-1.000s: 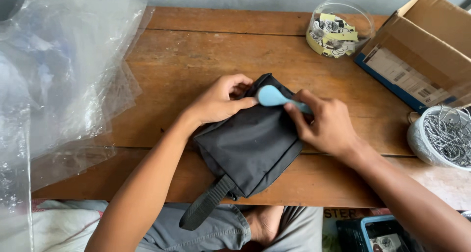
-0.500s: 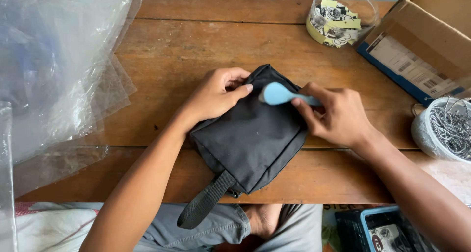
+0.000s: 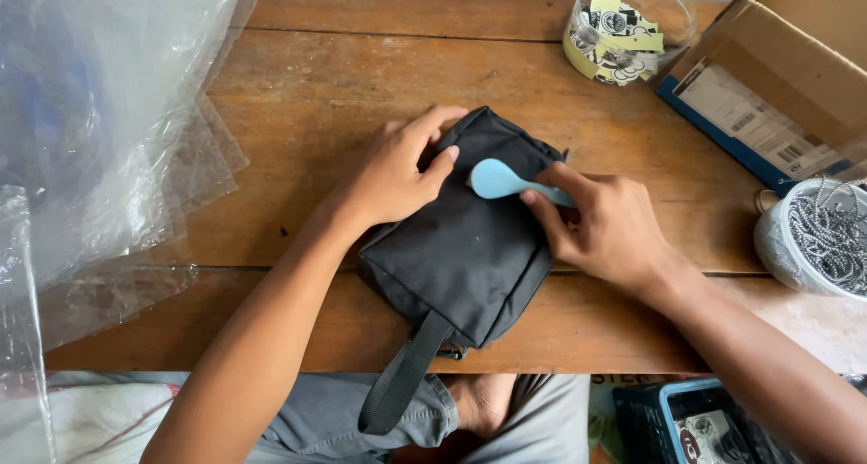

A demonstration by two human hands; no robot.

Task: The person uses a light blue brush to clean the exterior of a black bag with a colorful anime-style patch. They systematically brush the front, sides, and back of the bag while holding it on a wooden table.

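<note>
A black fabric pouch (image 3: 465, 238) is laid on the wooden table (image 3: 361, 93) directly in front of the person, between the two hands, with its long axis running on a diagonal from the far right corner down to the near left, where its strap (image 3: 402, 374) hangs over the table's near edge. The left hand (image 3: 397, 175) is pressed flat on the pouch's far left corner, fingers spread and closed on nothing. The right hand (image 3: 605, 224) is clamped on the handle of a pale blue spoon-shaped tool (image 3: 506, 182), whose rounded end is pointed left and rests on the pouch's upper part, just beside the left fingertips; this hand is the nearer one to the pouch's far right edge. At the far right, an open cardboard box (image 3: 777, 75) with a blue side and a white rectangular label is seen. Beside it a clear round tub (image 3: 628, 30) of yellow-and-black stickers stands, and a bowl of metal ball chain (image 3: 817, 238) sits at the right edge. Clear plastic sheeting (image 3: 99, 130) covers the left.
</note>
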